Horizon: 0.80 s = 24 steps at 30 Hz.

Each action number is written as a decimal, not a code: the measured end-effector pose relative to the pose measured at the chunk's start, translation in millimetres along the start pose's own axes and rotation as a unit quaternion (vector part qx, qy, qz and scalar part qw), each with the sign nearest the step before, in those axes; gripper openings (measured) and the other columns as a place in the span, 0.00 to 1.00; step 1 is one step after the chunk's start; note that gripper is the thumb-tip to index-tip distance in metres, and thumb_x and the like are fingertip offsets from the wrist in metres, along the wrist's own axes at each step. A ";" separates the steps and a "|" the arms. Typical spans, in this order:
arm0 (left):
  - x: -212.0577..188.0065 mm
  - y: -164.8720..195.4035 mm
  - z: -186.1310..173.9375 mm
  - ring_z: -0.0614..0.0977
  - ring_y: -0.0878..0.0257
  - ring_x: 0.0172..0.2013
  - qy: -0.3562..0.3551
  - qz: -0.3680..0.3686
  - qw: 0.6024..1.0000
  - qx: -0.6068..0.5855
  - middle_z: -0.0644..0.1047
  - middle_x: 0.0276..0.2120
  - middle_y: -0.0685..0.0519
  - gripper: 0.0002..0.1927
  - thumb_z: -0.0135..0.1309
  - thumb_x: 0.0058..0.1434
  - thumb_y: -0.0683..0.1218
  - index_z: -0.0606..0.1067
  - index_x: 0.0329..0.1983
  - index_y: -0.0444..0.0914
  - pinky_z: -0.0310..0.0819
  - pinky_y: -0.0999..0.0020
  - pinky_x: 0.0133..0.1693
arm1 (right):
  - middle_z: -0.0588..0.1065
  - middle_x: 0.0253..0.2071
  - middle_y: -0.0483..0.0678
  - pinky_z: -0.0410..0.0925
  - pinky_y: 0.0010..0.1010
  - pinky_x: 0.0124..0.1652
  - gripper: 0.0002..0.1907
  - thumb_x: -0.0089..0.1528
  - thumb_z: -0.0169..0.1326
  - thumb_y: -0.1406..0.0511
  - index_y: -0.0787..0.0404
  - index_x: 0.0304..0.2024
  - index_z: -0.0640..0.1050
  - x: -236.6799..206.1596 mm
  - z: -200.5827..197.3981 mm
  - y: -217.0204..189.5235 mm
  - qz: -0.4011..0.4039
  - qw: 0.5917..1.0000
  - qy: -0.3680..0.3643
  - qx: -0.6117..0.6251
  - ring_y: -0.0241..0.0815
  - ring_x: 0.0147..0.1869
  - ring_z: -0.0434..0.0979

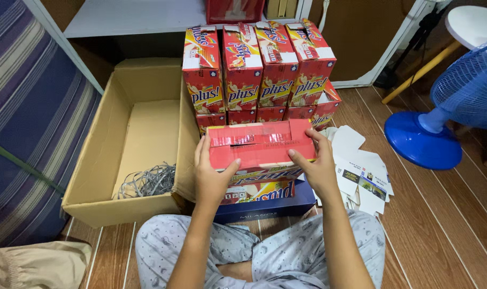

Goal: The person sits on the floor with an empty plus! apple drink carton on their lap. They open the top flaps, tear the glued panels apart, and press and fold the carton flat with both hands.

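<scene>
Place: home room.
Evidence: wood-plank floor [441,214], striped mattress [29,107], blue pedestal fan [457,101], white shelf [131,18].

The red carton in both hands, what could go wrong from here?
The red carton is gripped only at its ends by the left hand and right hand, so it might sag or slip. Pushed forward, it could topple the stacked cartons. The flat card pieces could get crushed.

Bright even indoor light, soft shadows, sharp focus, wide-angle edges

Glossy red carton [262,147] (card); matt cardboard box [101,160]; wood-look floor [441,214].
</scene>
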State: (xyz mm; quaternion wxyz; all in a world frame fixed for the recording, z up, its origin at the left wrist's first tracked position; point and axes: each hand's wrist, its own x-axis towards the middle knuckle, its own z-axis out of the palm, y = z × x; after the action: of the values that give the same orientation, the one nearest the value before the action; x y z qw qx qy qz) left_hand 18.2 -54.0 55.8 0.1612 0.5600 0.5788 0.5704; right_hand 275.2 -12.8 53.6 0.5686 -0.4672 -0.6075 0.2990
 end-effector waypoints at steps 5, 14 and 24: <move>-2.0 -4.3 0.8 0.69 0.46 0.68 0.004 0.013 1.000 0.002 0.63 0.71 0.39 0.48 0.71 0.50 0.47 0.61 0.72 0.33 0.65 0.57 0.64 | 0.65 0.66 0.54 0.63 0.35 0.67 0.34 0.58 0.66 0.66 0.66 0.64 0.67 -2.5 -0.3 1.7 0.000 1.000 -0.003 0.015 0.47 0.72 0.68; -4.6 -4.5 1.9 0.68 0.46 0.68 0.011 0.024 1.000 0.005 0.63 0.70 0.38 0.47 0.70 0.51 0.47 0.61 0.72 0.33 0.64 0.57 0.64 | 0.66 0.65 0.54 0.63 0.35 0.67 0.34 0.58 0.66 0.67 0.65 0.64 0.67 -4.8 -1.4 2.0 0.007 1.000 -0.003 0.030 0.46 0.71 0.68; -9.7 -2.3 1.1 0.68 0.46 0.68 0.015 0.023 1.000 0.009 0.63 0.71 0.38 0.46 0.69 0.52 0.46 0.62 0.72 0.32 0.65 0.57 0.64 | 0.67 0.65 0.54 0.64 0.34 0.66 0.34 0.58 0.65 0.68 0.66 0.63 0.67 -8.3 -2.0 -2.7 0.009 0.999 -0.002 0.031 0.45 0.70 0.69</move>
State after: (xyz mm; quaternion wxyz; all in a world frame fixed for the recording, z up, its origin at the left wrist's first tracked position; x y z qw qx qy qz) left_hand 21.2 -60.9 49.1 0.1339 0.5662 0.5734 0.5768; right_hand 275.9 -21.7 52.9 0.5786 -0.4542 -0.5951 0.3237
